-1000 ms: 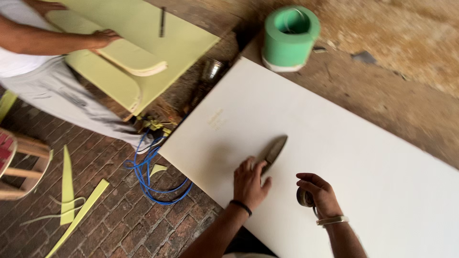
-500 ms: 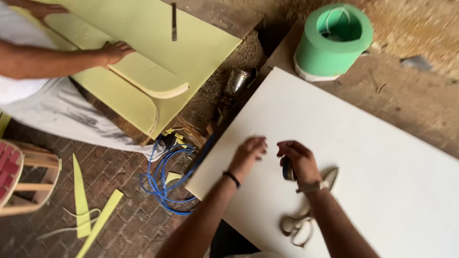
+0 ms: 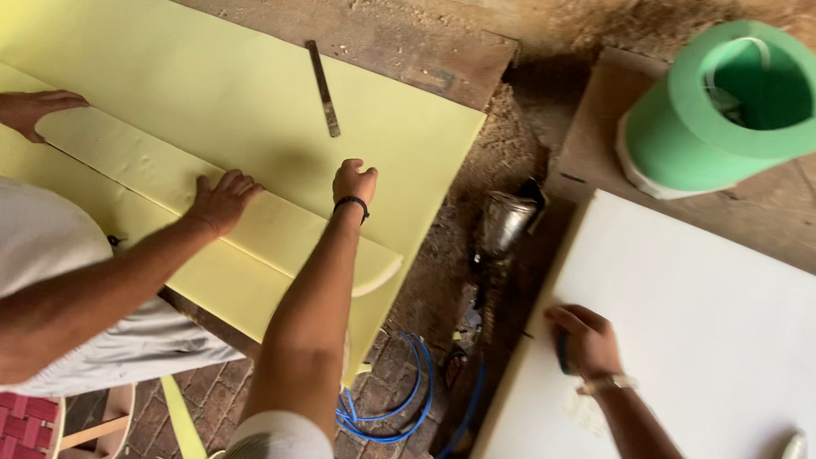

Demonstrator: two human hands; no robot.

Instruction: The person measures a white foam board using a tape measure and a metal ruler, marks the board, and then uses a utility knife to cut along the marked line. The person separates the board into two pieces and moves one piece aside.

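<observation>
- The left hand [image 3: 353, 183], a dark band at its wrist, is curled into a loose fist and rests knuckles-down on the big yellow foam sheet [image 3: 246, 93]; it grips nothing that I can see.
- Just beside that hand, toward the wearer, lies a narrower yellow foam strip [image 3: 280, 234] with a rounded end, laid on top of the sheet.
- Beyond the left hand a slim metal blade [image 3: 323, 89] lies flat on the foam, apart from the fingers.
- A co-worker's hand [image 3: 223, 197] presses flat on the strip close beside the left hand; another hand of theirs [image 3: 34, 110] lies farther off at the edge.
- The right hand [image 3: 582, 340], a watch at the wrist, is closed around a small dark object [image 3: 563, 353] at the edge of the white board [image 3: 705, 323]; what it is I cannot tell.
- Well beyond the right hand stands a green foam roll [image 3: 722, 110].
- Between the two hands: a metal can [image 3: 506, 223] and blue cable [image 3: 399, 408] on the brick floor.
</observation>
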